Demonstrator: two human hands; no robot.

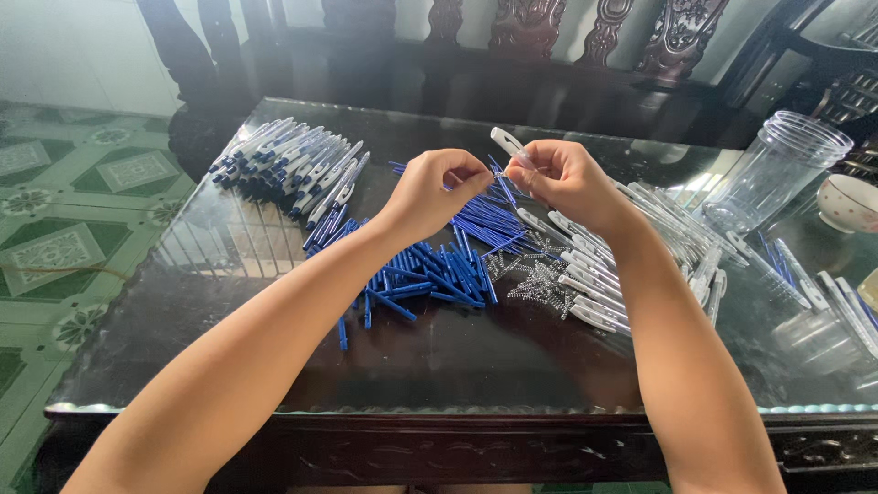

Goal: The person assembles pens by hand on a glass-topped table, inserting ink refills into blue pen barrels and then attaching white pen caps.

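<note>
Blue ink refills [439, 265] lie scattered in a loose heap at the middle of the dark glass worktop [274, 357], with a small tangle of thin metal springs [535, 279] just to their right. Both hands are raised over this heap, close together. The right hand [567, 183] pinches a white pen barrel [506, 142], whose clip end sticks up and to the left past the fingertips. The left hand [439, 187] has its fingers pressed together at the tips beside the barrel, seemingly on something thin; what it grips is too small to make out.

At the far left of the worktop, a neat pile of finished pens [293, 165], white with blue tips, lies stacked side by side. That pile is sizeable, so a good share of the assembly looks done. To the right, a long row of empty white barrels [640, 238] runs from far to near, and the refills and springs are still plentiful, so a lot seems left, perhaps about as much as has been finished. A clear plastic jar [777, 169] stands at the far right, with a patterned bowl [846, 201] just beyond it.
</note>
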